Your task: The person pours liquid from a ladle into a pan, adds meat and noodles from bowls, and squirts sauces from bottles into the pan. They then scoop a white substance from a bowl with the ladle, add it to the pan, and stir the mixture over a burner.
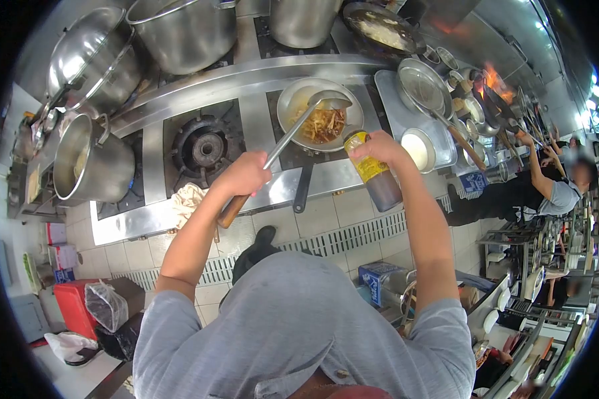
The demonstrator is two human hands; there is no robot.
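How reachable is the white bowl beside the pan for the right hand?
Probably yes: the bowl lies close beside the right hand, nothing between them, but that hand is holding a bottle.

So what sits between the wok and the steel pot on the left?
Head view: a bare burner between wok and steel pot, with a crumpled cloth at its front edge.

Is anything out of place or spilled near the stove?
A crumpled cloth lies on the front edge of the stove, close to the bare burner, an odd place for fabric. I see no spill.
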